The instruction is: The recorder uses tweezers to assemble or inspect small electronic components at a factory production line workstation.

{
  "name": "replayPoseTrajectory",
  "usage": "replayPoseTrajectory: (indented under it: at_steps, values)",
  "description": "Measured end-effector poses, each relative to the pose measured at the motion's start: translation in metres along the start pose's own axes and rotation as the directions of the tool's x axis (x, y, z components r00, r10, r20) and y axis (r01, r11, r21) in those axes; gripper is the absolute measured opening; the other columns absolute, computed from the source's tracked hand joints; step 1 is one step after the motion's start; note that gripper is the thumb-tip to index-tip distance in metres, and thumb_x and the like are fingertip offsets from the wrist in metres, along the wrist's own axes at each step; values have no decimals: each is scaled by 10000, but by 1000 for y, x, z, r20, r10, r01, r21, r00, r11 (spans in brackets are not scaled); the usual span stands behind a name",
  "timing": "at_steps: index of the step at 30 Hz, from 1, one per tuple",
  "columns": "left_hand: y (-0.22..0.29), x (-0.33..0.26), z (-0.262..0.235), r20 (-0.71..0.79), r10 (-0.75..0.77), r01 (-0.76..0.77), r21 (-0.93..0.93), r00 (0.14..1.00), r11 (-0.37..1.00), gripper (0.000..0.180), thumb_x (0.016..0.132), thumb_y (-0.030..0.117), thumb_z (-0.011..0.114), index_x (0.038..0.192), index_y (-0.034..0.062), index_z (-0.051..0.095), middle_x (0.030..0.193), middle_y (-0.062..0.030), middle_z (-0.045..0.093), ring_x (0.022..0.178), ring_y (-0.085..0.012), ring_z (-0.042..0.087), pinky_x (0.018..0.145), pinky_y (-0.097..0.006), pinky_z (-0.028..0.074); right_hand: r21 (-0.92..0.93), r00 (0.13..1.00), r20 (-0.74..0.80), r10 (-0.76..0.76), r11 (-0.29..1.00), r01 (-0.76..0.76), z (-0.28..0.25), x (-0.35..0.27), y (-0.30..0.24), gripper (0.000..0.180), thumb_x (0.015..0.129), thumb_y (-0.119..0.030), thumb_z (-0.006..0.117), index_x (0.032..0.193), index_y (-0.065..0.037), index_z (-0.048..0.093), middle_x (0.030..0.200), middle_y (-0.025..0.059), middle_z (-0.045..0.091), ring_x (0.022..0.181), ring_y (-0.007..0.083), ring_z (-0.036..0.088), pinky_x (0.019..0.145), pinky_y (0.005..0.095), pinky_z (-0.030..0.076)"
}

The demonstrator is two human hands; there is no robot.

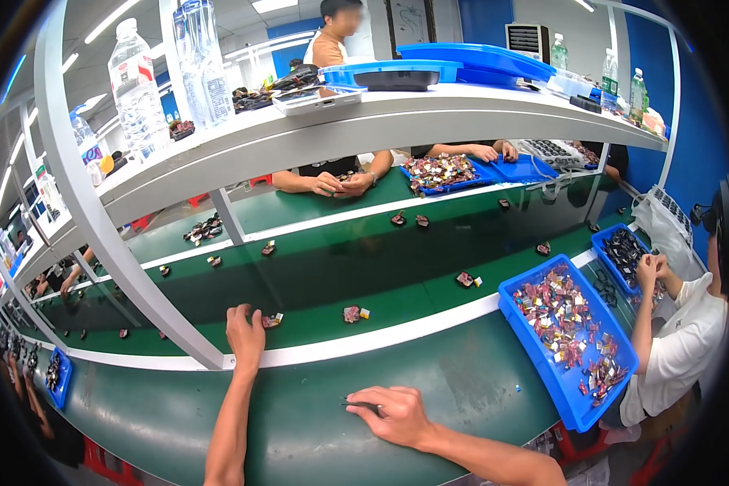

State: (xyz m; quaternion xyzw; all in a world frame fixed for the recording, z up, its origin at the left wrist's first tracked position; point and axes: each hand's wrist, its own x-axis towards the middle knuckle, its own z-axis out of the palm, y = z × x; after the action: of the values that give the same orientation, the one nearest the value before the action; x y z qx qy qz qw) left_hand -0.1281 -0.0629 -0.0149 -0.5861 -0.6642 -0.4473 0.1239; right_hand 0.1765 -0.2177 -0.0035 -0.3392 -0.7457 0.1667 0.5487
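My left hand (pixel 245 334) reaches over the white rail onto the green conveyor belt. Its fingers bend downward, with the thumb apart, and nothing shows in them. Just right of the thumb lies a small dark-red and black part with a white-yellow tab (pixel 273 321); whether they touch, I cannot tell. Over the green bench (pixel 300 421), my right hand (pixel 398 413) is closed on a thin dark tool, apparently tweezers (pixel 355 402), whose tips point left. Farther right on the belt sits a similar small part (pixel 352 313).
A blue tray (pixel 576 413) full of red and white parts stands at right, beside a co-worker in a white shirt (pixel 688 324). White posts (pixel 121 219) and a shelf (pixel 462 109) with bottles rise ahead. Other people's hands (pixel 340 184) work across the belt.
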Motion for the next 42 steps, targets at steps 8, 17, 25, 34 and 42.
replayPoseTrajectory:
  at_steps: [8, 17, 25, 34, 42]
  values:
    - [74, 2, 3, 517, -115, 373, -427, 848, 824, 130, 875, 47, 687, 978, -25, 721, 894, -125, 729, 581, -150, 666, 486, -307, 490, -31, 999, 28, -22, 999, 22, -1, -3, 0, 108, 794, -102, 805, 881, -112, 741, 817, -2, 743, 503, 179, 599, 489, 268, 462]
    - [110, 10, 50, 633, 239, 80, -432, 736, 898, 239, 810, 70, 774, 1031, -18, 749, 840, -87, 735, 573, -94, 620, 539, -286, 497, -9, 998, 55, -42, 999, 42, 2, -5, 0, 126, 783, -107, 826, 887, -81, 759, 854, 34, 763, 560, 188, 656, 524, 277, 504]
    - [105, 11, 68, 652, 206, 38, -340, 730, 940, 214, 783, 76, 803, 962, -31, 758, 728, -72, 711, 576, -106, 602, 587, -264, 492, -6, 994, 41, -101, 995, 102, 0, -7, 6, 127, 801, -110, 798, 902, -98, 723, 840, 3, 733, 532, 193, 616, 505, 286, 472]
    - [92, 5, 33, 836, -83, 561, -287, 543, 776, 95, 898, 55, 687, 879, -35, 709, 655, -42, 654, 511, -77, 536, 436, -246, 375, -14, 992, 41, -118, 993, 118, -1, -8, 5, 126, 803, -114, 794, 904, -96, 720, 848, 2, 735, 527, 189, 612, 505, 281, 472]
    - [71, -28, -37, 781, -137, 663, -406, 609, 629, 127, 972, 74, 624, 1000, -50, 623, 680, -55, 631, 498, -82, 521, 400, -238, 352, 2, 994, 46, -99, 995, 99, -2, -8, 1, 121, 804, -118, 794, 900, -100, 722, 843, -2, 736, 527, 187, 613, 501, 282, 470]
